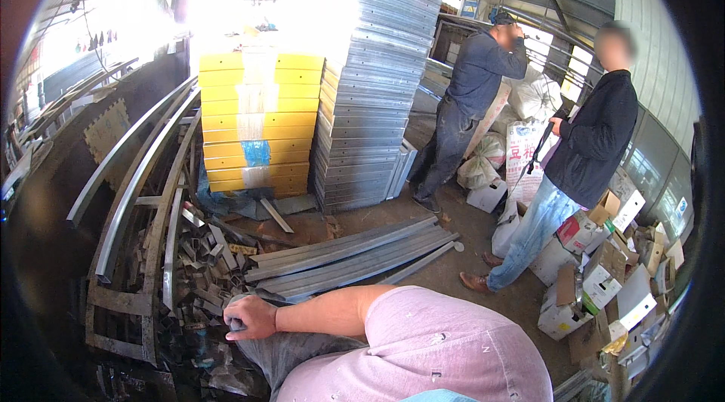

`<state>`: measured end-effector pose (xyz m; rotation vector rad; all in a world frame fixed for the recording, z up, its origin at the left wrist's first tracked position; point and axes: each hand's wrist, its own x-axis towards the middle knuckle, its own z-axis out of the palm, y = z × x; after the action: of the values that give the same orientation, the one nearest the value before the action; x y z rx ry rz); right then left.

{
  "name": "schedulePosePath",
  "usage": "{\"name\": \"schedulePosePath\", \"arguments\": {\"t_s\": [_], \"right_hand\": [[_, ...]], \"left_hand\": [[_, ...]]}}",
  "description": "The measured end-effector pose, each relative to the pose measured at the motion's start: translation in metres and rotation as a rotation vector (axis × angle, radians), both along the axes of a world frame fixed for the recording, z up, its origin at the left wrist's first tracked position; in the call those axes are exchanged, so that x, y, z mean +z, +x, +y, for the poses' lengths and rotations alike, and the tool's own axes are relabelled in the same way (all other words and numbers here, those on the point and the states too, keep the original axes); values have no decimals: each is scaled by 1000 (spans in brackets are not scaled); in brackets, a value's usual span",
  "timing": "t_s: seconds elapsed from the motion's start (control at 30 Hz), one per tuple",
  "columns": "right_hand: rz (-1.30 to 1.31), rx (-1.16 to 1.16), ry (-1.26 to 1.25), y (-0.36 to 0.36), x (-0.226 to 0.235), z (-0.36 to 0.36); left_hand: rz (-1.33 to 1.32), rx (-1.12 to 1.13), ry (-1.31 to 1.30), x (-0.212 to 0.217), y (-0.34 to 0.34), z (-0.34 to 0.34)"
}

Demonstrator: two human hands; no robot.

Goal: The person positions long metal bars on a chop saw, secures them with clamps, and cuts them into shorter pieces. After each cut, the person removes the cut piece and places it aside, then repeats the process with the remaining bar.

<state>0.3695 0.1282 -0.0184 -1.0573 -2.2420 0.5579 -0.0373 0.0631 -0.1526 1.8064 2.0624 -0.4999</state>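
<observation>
My right arm, in a pale pink sleeve, reaches across to the left at the bottom of the head view. At its end my right hand (253,317) is closed, its fingers curled round a small dark grey object (236,324) whose kind I cannot make out. Under the hand and forearm lies crumpled grey material (291,353), cloth or film. A heap of short metal offcuts (208,258) lies just beyond the hand. Long grey metal channels (347,258) rest on the ground past my forearm. My left hand does not show.
Yellow panels (260,115) and a tall stack of grey metal panels (370,100) stand ahead. Curved metal lengths (143,198) lean at left. Two people stand at right, one in dark work clothes (479,73), one in jeans (536,236), near cartons (604,274) and sacks (536,96).
</observation>
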Motion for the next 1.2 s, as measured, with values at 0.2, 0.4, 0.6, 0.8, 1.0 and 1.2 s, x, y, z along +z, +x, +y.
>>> {"name": "schedulePosePath", "arguments": {"t_s": [0.2,0.4,0.6,0.8,1.0,1.2], "right_hand": [[-20,-4,43,-2,-7,1],[-16,4,65,-8,-7,-1],[-22,12,112,-10,-2,-7],[-9,28,111,-15,0,-7],[53,117,204,-26,-1,-10],[53,160,169,-53,-2,-9]], "left_hand": [[-21,14,29,5,-1,-3],[-50,45,72,9,-5,-6],[-148,103,167,15,-3,-10],[-105,180,270,27,4,-14],[-650,312,897,14,-25,-33],[-1008,539,917,56,-31,-78]]}}
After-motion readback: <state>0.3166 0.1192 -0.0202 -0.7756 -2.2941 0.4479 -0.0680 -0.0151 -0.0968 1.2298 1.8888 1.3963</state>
